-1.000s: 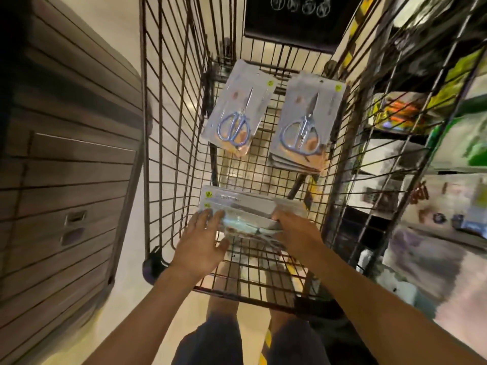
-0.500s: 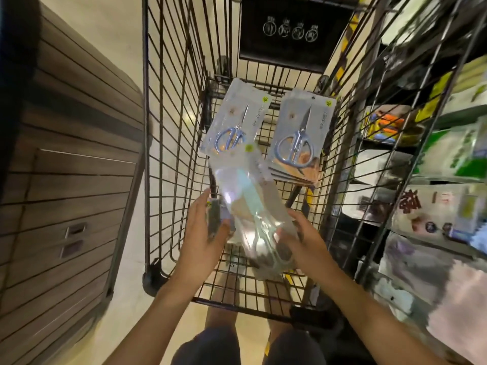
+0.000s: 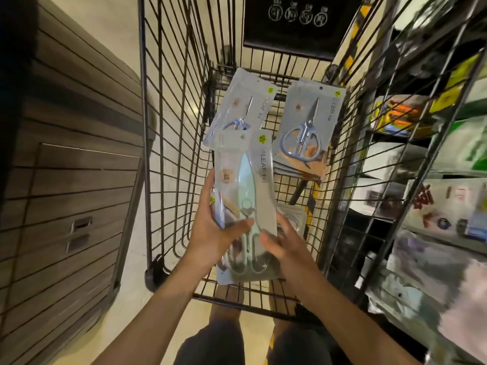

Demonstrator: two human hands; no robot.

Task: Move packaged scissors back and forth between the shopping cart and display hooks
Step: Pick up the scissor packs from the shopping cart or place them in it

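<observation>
Lifting one pack out of the cart is the step in hand, as the head view shows it: at centre frame both hands hold a long packaged pair of scissors (image 3: 246, 204) with pale green handles above the shopping cart (image 3: 168, 133); the left hand (image 3: 214, 233) grips its left edge, thumb across the front, and behind its fingers a second pack edge seems to sit, though I cannot tell for sure; the right hand (image 3: 286, 243) pinches the lower right edge with thumb on the front; no display hooks are in view, so the next move, I judge, calls for turning toward them and lining the pack's top hole up with a hook; in the upper middle two further packs lie on the cart floor, a single blue-handled pack (image 3: 243, 101) partly hidden by the held one, and just beside it to the right a stack of blue-handled packs (image 3: 308, 127); at lower centre the cart's near rim crosses the person's legs; along the right edge of the frame stand wire shelves (image 3: 421, 154) of blurred goods; at left a brown slatted wall panel (image 3: 66, 180) rises over a pale floor (image 3: 118, 35)
</observation>
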